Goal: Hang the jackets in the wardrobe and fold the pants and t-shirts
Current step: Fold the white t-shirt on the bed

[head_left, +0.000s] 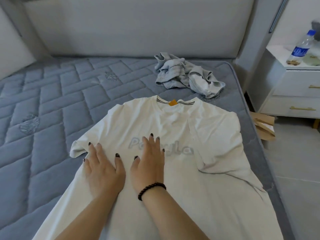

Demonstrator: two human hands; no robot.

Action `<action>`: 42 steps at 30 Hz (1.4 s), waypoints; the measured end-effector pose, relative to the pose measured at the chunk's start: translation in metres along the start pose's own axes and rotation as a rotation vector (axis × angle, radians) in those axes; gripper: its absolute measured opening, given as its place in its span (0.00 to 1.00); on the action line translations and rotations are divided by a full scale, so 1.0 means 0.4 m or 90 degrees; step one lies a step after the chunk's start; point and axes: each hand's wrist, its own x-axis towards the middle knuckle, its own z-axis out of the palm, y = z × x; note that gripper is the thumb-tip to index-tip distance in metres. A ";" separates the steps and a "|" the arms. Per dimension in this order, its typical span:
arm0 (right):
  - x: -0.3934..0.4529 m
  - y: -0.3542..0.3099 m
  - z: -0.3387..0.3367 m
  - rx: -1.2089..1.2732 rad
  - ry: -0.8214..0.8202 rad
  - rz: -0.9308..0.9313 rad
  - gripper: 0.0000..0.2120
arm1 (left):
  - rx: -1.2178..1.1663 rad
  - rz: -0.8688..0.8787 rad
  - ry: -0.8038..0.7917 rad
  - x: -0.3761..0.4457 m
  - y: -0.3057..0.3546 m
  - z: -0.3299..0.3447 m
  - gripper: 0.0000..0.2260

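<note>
A white t-shirt (174,125) with grey lettering lies spread face up on the blue quilted mattress (45,104), collar toward the headboard. Its right sleeve is folded in over the chest; its left sleeve lies out flat. My left hand (102,168) presses flat on the shirt near the left sleeve, fingers straight. Beside it, my right hand (149,163), with a dark bead bracelet on the wrist, lies flat over the lettering. Behind the collar, a crumpled grey garment (187,75) sits in a heap.
A padded grey headboard (121,28) runs along the back. To the right stands a white nightstand (294,87) with a water bottle (301,47) on it. Brown paper bags (265,127) lie on the tiled floor between bed and nightstand.
</note>
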 end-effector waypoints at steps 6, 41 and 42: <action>0.006 0.084 0.130 -0.274 -0.032 -0.063 0.27 | 0.173 0.056 -0.108 0.024 -0.015 0.036 0.30; 0.522 -0.397 0.239 0.096 -0.374 0.198 0.09 | -1.035 -0.400 -0.099 0.299 -0.181 -0.072 0.23; 0.526 -0.400 0.259 0.053 -0.380 0.206 0.15 | -1.028 -0.379 -0.082 0.295 -0.169 -0.082 0.17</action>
